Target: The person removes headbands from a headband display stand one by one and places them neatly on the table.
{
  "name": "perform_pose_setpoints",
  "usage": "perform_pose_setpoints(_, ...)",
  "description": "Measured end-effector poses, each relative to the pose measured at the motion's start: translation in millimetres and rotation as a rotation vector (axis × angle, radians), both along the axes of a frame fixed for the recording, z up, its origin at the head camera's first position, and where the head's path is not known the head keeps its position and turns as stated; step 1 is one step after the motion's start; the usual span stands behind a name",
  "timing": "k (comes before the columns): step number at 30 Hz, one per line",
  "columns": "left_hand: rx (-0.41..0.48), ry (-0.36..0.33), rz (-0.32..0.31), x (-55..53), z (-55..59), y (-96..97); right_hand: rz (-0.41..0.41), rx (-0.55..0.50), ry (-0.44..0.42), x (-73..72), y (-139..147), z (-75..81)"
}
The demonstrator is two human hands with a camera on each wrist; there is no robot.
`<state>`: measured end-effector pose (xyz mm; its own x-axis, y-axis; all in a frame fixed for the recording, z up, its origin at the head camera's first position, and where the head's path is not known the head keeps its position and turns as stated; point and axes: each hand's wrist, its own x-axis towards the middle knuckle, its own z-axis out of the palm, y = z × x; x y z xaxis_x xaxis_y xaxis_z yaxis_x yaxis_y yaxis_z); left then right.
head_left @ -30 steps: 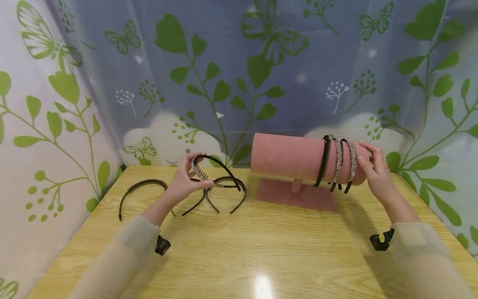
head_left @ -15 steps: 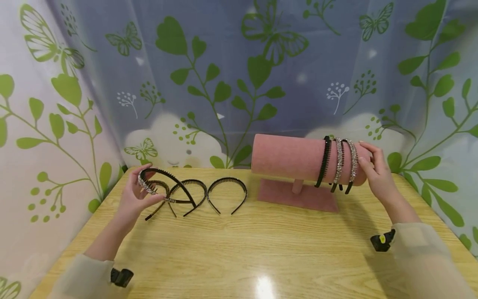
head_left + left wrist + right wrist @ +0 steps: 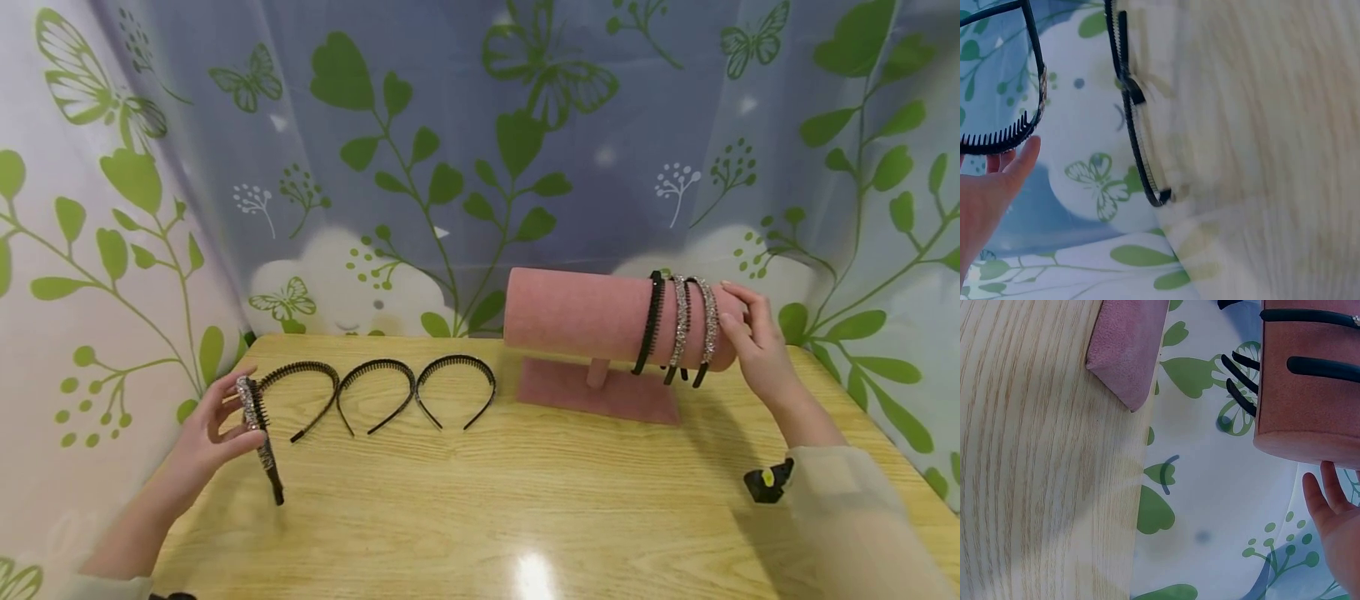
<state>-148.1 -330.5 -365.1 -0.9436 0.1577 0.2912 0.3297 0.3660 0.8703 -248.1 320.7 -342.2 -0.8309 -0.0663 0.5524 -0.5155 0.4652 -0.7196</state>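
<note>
My left hand point(image 3: 198, 446) pinches a black toothed headband point(image 3: 249, 406) with sparkling stones, beside the left end of a headband row. It appears nearly edge-on in the head view, one tip pointing down; in the left wrist view, the teeth of this headband point(image 3: 997, 145) show above the fingers. At the right, my right hand point(image 3: 767, 358) grips the end of a pink padded roll stand point(image 3: 577, 312), thumb in front. Around the roll sit a black headband point(image 3: 649, 327) and two silver sparkly headbands, one point(image 3: 681, 323) beside the other point(image 3: 709, 321).
Three dark toothed headbands lie side by side on the wooden table point(image 3: 450, 500): a left one point(image 3: 300, 367), a middle one point(image 3: 377, 364) and a right one point(image 3: 456, 360). Behind the table hangs a leaf-and-butterfly patterned curtain point(image 3: 600, 192).
My left hand has carried its headband leftward and lower, from over the middle of the row to its left end, turning it edge-on. My right hand stays on the roll.
</note>
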Motion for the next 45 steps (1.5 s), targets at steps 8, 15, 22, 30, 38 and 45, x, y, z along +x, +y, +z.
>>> perform_pose_setpoints(8,-0.337,0.019,0.010,-0.4,-10.0,-5.3,0.004,-0.004,-0.010,0.8,-0.7,0.1)
perform_pose_setpoints(15,-0.430,0.068,-0.018,-2.5,-22.7,-11.6,0.008,-0.004,-0.004,0.7,-0.6,1.3)
perform_pose_setpoints(22,-0.536,0.045,-0.076,-5.4,-40.5,-14.7,0.001,-0.003,-0.008,-0.1,-0.2,2.0)
perform_pose_setpoints(30,-0.582,0.023,-0.089,-4.2,-54.6,-11.9,0.004,0.002,-0.009,0.3,0.3,0.9)
perform_pose_setpoints(38,-0.655,-0.007,-0.067,-3.2,-53.0,-6.8,0.014,-0.001,-0.016,0.0,0.8,0.4)
perform_pose_setpoints(45,-0.732,-0.026,-0.034,-1.5,-54.5,-2.4,0.013,0.001,-0.019,0.0,0.7,-0.2)
